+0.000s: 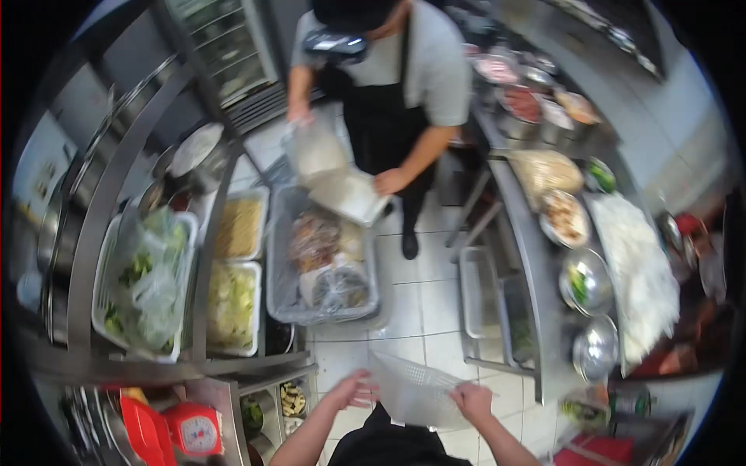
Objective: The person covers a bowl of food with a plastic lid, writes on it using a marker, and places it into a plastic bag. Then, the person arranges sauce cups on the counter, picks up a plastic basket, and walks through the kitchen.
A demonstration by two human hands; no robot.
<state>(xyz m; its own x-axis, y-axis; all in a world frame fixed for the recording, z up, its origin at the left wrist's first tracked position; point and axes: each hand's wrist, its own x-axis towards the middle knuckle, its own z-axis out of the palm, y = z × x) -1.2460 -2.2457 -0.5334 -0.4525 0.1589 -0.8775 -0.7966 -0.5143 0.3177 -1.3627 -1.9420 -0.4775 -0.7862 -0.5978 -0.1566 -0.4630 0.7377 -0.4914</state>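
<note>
A translucent perforated plastic sheet or basket (420, 388) hangs in front of my body, low in the view. My right hand (472, 400) grips its right edge with bent fingers. On the other side, my left hand (355, 390) is beside its left edge, fingers apart, holding nothing. Ahead, a large grey bin (322, 311) holds plastic-wrapped food. Over that bin, a co-worker (388, 116) in a black apron holds a pale, blurred container (350, 194) with both hands.
On the left shelving are a white basket of bagged greens (148, 287) and trays of noodles (238, 227) and chopped vegetables (233, 307). A red scale (194, 429) is at lower left. Metal bowls (587, 281) line the right-hand steel table (528, 233).
</note>
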